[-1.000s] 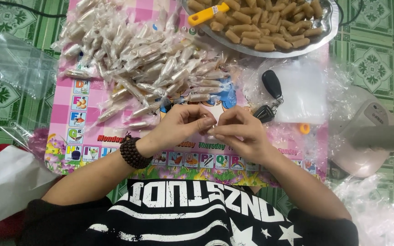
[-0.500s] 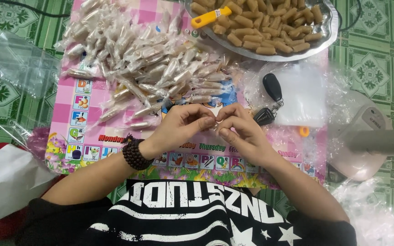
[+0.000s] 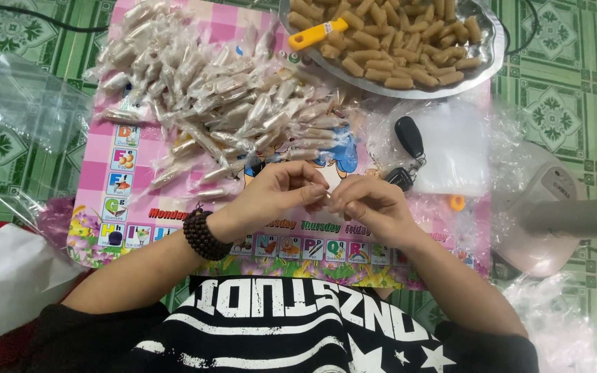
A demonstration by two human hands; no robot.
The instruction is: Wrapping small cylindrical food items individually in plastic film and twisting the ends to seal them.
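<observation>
A pink picture mat [image 3: 115,155] covers the green tiled floor [image 3: 8,148]. On it lies a heap of wrapped sweets [image 3: 215,103], beside a metal tray [image 3: 481,65] of unwrapped brown pieces. Near the mat's front edge, the left hand [image 3: 281,193] and right hand [image 3: 367,205] meet, fingertips pinched on a small clear-wrapped sweet [image 3: 328,195].

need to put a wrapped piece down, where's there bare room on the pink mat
Free: the mat's left strip beside the wrapped pile, and the band in front of both hands, left hand and right hand. Crowded: the pile up top, the metal tray at upper right, and the keys and clear bags at right.
</observation>
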